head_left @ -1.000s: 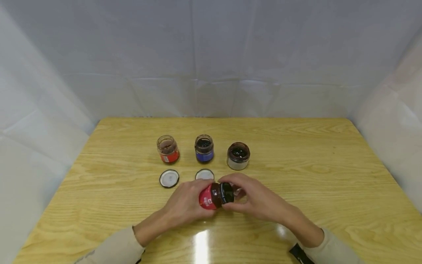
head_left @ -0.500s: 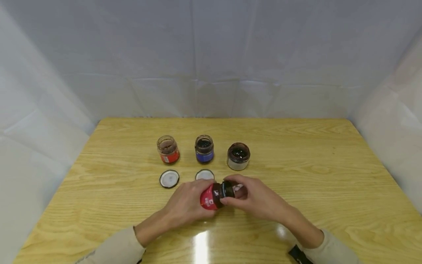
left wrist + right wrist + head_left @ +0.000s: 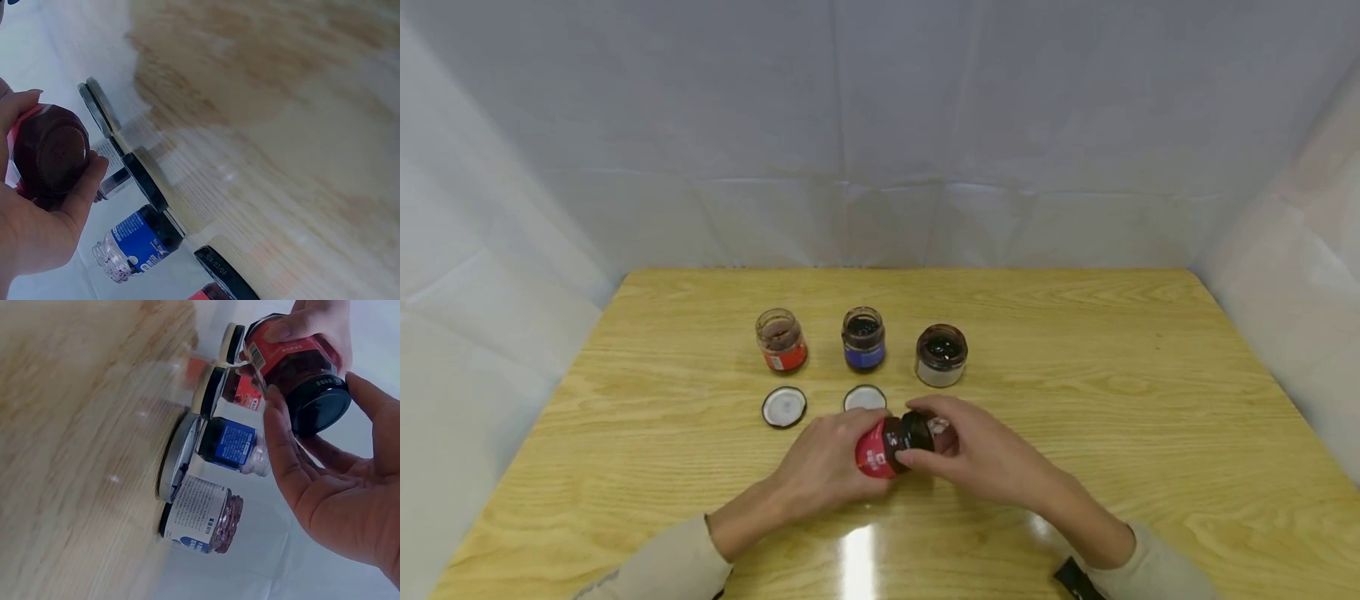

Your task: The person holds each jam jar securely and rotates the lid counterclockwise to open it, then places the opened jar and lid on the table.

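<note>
A glass jar with a red label [image 3: 872,452] and dark contents is held tilted above the table, its black lid [image 3: 322,406] on and pointing to the right. My left hand [image 3: 823,454] grips the jar's body; the left wrist view shows the dark jar base [image 3: 62,156] between thumb and fingers. With thumb and fingertips, my right hand [image 3: 988,450] holds the lid's rim. Beyond the hands stand three jars without lids: a red-labelled jar [image 3: 785,354], a blue-labelled jar [image 3: 864,350] and a white-labelled jar [image 3: 941,367].
Two lids lie upturned before the jars: a left lid [image 3: 784,407] and a middle lid [image 3: 865,397]. A larger third lid [image 3: 178,456] shows in the right wrist view, mostly hidden by my right hand in the head view. White sheeting [image 3: 880,217] encloses the wooden table [image 3: 1112,375].
My right thumb and fingers have shifted a little around the lid, with the thumb now slightly higher and nearer the jar's neck. The left hand has barely moved.
</note>
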### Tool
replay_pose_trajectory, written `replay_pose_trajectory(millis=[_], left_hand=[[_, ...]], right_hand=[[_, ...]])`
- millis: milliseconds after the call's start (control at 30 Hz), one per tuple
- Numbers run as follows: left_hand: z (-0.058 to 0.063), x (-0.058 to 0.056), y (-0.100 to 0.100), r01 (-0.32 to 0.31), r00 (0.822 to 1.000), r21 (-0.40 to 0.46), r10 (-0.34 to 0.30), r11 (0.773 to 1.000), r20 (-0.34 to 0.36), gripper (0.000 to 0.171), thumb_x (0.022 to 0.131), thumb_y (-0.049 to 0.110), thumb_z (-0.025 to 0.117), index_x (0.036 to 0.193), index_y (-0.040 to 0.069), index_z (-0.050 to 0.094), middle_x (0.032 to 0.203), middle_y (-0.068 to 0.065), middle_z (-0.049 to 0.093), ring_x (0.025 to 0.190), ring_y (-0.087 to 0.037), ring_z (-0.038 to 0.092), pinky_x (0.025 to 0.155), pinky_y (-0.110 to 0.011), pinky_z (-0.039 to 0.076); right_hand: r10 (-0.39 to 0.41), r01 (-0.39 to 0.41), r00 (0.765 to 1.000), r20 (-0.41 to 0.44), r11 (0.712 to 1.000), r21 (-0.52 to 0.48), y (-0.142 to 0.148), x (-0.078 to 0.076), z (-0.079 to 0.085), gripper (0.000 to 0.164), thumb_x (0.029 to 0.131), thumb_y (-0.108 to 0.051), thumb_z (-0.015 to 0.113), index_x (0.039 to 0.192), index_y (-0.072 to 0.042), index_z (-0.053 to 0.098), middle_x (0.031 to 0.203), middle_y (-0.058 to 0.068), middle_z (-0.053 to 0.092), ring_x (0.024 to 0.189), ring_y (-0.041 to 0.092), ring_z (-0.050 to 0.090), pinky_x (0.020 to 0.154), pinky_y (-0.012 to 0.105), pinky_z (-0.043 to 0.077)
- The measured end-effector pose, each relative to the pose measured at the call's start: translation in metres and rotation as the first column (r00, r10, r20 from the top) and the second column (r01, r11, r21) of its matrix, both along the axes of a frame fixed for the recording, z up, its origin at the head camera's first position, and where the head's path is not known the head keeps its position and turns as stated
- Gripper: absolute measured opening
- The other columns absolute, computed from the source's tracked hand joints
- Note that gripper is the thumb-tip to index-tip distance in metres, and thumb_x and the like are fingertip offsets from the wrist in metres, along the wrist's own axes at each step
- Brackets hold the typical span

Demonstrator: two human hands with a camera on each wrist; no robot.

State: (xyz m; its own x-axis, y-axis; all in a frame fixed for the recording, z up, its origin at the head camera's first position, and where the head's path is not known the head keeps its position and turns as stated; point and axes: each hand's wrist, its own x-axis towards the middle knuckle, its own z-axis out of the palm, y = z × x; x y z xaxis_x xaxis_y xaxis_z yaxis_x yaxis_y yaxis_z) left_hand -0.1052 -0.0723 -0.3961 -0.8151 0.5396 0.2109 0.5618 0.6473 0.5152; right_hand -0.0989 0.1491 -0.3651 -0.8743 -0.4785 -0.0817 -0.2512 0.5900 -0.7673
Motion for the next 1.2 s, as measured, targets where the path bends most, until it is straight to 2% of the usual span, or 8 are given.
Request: replay_pose_trajectory(millis=[67, 133, 300, 467, 700, 933, 1200], left_hand=[[0.000, 0.000, 0.000, 0.000, 1.000, -0.001, 0.000, 1.000, 0.000, 0.059, 0.065, 0.033, 0.083, 0.116, 0.012, 0.063, 0.106, -0.002, 0.066, 0.082, -0.010, 0.062, 0.067, -0.022, 0.049], [0.000, 0.000, 0.000, 0.004, 1.000, -0.001, -0.004, 1.000, 0.007, 0.059, 0.065, 0.033, 0.083, 0.117, 0.012, 0.063, 0.106, -0.001, 0.066, 0.082, -0.010, 0.061, 0.067, -0.022, 0.049], [-0.001, 0.000, 0.000, 0.018, 1.000, 0.011, -0.018, 1.000, 0.008, 0.057, 0.065, 0.033, 0.082, 0.115, 0.013, 0.063, 0.104, 0.001, 0.066, 0.082, -0.009, 0.061, 0.068, -0.022, 0.049], [-0.001, 0.000, 0.000, 0.015, 1.000, 0.017, -0.015, 1.000, -0.016, 0.055, 0.066, 0.037, 0.082, 0.113, 0.016, 0.063, 0.100, 0.004, 0.066, 0.079, -0.007, 0.060, 0.067, -0.022, 0.049], [-0.002, 0.000, 0.001, -0.015, 0.999, 0.001, 0.015, 1.000, -0.041, 0.055, 0.065, 0.038, 0.083, 0.111, 0.015, 0.063, 0.095, 0.005, 0.066, 0.074, -0.007, 0.059, 0.063, -0.022, 0.048], [-0.001, -0.002, 0.007, -0.015, 1.000, 0.005, 0.016, 1.000, -0.019, 0.054, 0.065, 0.040, 0.082, 0.110, 0.017, 0.063, 0.090, 0.007, 0.065, 0.070, -0.004, 0.057, 0.059, -0.020, 0.046], [0.000, -0.003, 0.012, -0.014, 1.000, 0.001, 0.014, 1.000, 0.013, 0.055, 0.066, 0.039, 0.081, 0.113, 0.016, 0.062, 0.092, 0.006, 0.065, 0.073, -0.007, 0.058, 0.061, -0.022, 0.047]], right_hand=[[0.009, -0.009, 1.000, -0.016, 1.000, -0.003, 0.000, 0.000, 0.000, 0.067, 0.084, -0.053, 0.066, 0.134, -0.011, 0.052, 0.103, -0.003, 0.059, 0.081, 0.008, 0.058, 0.069, 0.027, 0.051], [0.035, -0.036, 0.999, -0.028, 0.999, -0.027, 0.001, 0.000, -0.001, 0.063, 0.083, -0.048, 0.069, 0.132, -0.011, 0.053, 0.104, -0.005, 0.059, 0.082, 0.008, 0.058, 0.071, 0.027, 0.052], [0.128, -0.135, 0.988, -0.090, 0.988, -0.070, 0.006, -0.001, -0.002, 0.056, 0.080, -0.031, 0.077, 0.130, -0.016, 0.054, 0.118, -0.010, 0.056, 0.100, 0.010, 0.057, 0.086, 0.031, 0.050], [0.180, -0.193, 0.970, -0.165, 0.979, -0.065, 0.010, -0.001, -0.002, 0.053, 0.080, -0.025, 0.078, 0.128, -0.025, 0.054, 0.124, -0.013, 0.053, 0.112, 0.009, 0.052, 0.092, 0.033, 0.047], [0.120, -0.136, 0.978, -0.169, 0.987, -0.090, 0.016, 0.000, -0.002, 0.061, 0.077, -0.025, 0.080, 0.131, -0.024, 0.052, 0.125, -0.011, 0.053, 0.106, 0.009, 0.055, 0.090, 0.031, 0.048], [0.068, -0.099, 0.981, -0.183, 0.981, -0.169, 0.028, 0.000, 0.001, 0.061, 0.080, -0.021, 0.078, 0.134, -0.023, 0.050, 0.129, -0.005, 0.053, 0.106, 0.013, 0.057, 0.090, 0.035, 0.049], [-0.049, 0.032, 0.989, -0.142, 0.992, -0.122, 0.046, 0.000, 0.007, 0.061, 0.082, -0.034, 0.075, 0.136, -0.029, 0.048, 0.133, -0.004, 0.052, 0.105, 0.016, 0.060, 0.091, 0.040, 0.048]])
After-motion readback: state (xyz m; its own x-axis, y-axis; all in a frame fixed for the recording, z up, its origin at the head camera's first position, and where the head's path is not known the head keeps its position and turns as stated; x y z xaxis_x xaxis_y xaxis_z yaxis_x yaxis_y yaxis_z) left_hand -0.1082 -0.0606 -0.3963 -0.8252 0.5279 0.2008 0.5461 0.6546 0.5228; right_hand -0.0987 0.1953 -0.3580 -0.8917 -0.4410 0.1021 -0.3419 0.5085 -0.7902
